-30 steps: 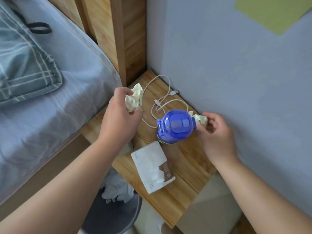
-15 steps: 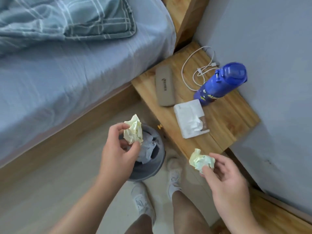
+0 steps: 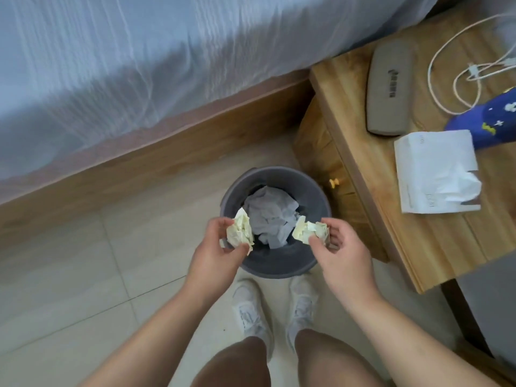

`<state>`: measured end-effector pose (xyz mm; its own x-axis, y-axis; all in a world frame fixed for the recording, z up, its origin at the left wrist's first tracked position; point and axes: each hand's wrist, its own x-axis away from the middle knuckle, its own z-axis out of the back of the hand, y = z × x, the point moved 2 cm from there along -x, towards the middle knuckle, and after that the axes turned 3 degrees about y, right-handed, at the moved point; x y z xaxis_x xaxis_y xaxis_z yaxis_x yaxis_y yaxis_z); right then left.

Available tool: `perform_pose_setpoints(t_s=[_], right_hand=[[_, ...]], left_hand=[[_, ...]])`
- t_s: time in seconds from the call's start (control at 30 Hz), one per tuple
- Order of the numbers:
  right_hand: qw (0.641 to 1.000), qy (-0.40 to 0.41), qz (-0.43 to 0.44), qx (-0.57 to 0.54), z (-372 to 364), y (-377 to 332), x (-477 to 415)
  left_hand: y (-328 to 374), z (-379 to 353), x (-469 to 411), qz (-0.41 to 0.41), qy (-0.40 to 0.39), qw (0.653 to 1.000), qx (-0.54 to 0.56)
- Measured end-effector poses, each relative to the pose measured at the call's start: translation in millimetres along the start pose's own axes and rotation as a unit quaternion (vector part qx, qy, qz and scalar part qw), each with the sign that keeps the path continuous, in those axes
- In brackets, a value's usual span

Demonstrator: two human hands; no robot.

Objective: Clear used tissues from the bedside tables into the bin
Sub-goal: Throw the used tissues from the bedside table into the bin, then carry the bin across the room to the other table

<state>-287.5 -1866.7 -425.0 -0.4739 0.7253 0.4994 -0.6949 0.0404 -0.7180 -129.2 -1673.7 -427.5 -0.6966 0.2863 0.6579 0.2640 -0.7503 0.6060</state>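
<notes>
Two crumpled tissues are held over the bin [image 3: 279, 268]. The left hand [image 3: 217, 252] pinches the left tissue [image 3: 240, 229] in its curled fingers [image 3: 220, 223], and the right hand [image 3: 343, 255] pinches the right tissue [image 3: 308, 229] likewise. White paper [image 3: 269, 216] lies inside the bin, just beside the tabletop [image 3: 435, 247].

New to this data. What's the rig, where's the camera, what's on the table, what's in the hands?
No robot here: a person works with bare hands. Every picture comes from one wide-angle camera worn on the head, looking down. The left hand holds a crumpled yellowish tissue, the right hand a second tissue, both over the grey bin on the floor, which already has white paper in it. On the wooden bedside table are a grey case, a white cable, a blue bottle and a white tissue pack. The bed is at the top.
</notes>
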Motion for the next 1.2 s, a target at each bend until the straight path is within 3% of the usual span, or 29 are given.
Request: perform_pose_setpoints(t_s=[0.37, 0.43, 0.53, 0.63, 0.7, 0.77, 0.83, 0.97, 1.07, 1.2], right_hand=[[0.995, -0.098, -0.013, 0.03, -49, 70, -76], [0.996, -0.079, -0.023, 0.016, -42, 80, -72], [0.998, -0.03, -0.046, 0.002, -23, 87, -61], [0.998, 0.051, -0.04, 0.024, -8, 88, -46], [0.994, 0.089, -0.053, 0.04, -3, 88, -39], [0.991, 0.081, -0.093, 0.059, -3, 93, -38], [0.986, 0.022, -0.149, 0.075, -8, 99, -41], [0.971, -0.08, -0.225, -0.03, -26, 114, -59], [0.957, -0.067, -0.265, -0.096, -35, 117, -70], [0.963, -0.057, -0.249, -0.086, -18, 83, -52]], left_hand=[[-47, -35, -64, -0.076, -0.038, 0.994, -0.063], [-49, -28, -63, -0.073, -0.033, 0.996, -0.039], [-51, -13, -65, -0.092, 0.042, 0.995, -0.005], [-48, 1, -75, -0.116, 0.127, 0.984, -0.057], [-47, 4, -85, -0.105, 0.139, 0.981, -0.086], [-47, 3, -96, -0.076, 0.105, 0.988, -0.086], [-46, -1, -105, -0.035, 0.047, 0.997, -0.051], [-45, -13, -117, 0.011, -0.034, 0.999, -0.039], [-46, -15, -120, 0.04, -0.052, 0.997, -0.041], [-35, 6, -92, 0.072, -0.063, 0.995, 0.014]])
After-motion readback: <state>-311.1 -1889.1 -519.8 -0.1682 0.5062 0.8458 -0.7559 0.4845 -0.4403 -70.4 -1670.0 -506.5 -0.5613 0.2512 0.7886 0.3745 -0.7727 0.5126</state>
